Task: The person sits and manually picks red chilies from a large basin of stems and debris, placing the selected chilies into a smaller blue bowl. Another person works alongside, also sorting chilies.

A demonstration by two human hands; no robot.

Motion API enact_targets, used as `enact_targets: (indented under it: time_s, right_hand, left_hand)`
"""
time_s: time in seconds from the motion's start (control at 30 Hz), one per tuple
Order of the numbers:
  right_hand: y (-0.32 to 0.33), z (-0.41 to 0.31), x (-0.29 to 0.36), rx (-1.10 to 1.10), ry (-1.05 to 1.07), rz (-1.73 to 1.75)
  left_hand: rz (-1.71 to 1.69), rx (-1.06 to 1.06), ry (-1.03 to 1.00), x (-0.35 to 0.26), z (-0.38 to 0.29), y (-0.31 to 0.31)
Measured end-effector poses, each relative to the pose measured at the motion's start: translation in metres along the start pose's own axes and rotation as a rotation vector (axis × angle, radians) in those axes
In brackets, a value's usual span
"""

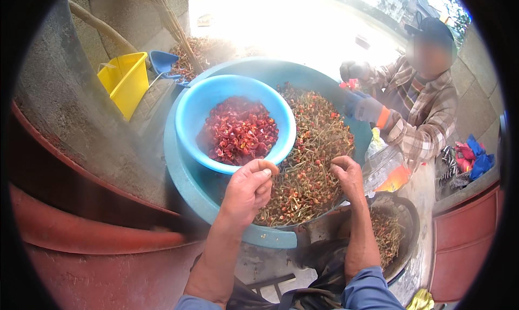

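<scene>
My left hand is raised at the near rim of a light-blue plastic basin, its thumb and curled fingers together. No object shows in its grip. My right hand hovers over the right side of a large teal tub. Its fingers are bent inwards, and whether they pinch something small is unclear. Dark red dried pieces, apparently chilli pepper, are heaped in the basin. The basin is inside the tub, beside a thick layer of dry stalks with reddish ends.
Across the tub, a person in gloves holds something red. A round container with more stalks is near my right knee. A plastic bag lies beside the tub. A yellow bin, blue dustpan and twig broom stand left.
</scene>
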State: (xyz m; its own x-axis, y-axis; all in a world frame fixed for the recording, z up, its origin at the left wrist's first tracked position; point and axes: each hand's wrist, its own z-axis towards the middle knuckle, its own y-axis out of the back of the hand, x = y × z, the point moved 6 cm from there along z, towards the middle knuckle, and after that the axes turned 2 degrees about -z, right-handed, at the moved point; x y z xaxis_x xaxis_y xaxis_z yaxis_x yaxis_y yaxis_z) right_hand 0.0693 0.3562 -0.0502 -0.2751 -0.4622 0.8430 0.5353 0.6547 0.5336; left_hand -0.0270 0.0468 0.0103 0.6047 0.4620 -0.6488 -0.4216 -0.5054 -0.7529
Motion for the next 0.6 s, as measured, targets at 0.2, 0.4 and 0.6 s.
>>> enact_targets:
  time_s: [0.2, 0.4, 0.6]
  right_hand:
    - [-0.003, 0.0003, -0.003, 0.016, 0.001, 0.019]
    - [-0.0035, 0.0014, -0.0075, 0.02, 0.001, -0.008]
    - [-0.0044, -0.0001, -0.0045, 0.03, -0.022, 0.014]
  left_hand:
    - [0.037, -0.003, 0.01, 0.0, -0.0008, -0.0021]
    - [0.038, 0.0, 0.019, 0.0002, -0.0014, -0.0038]
    - [0.043, 0.01, 0.026, 0.0006, -0.001, -0.0033]
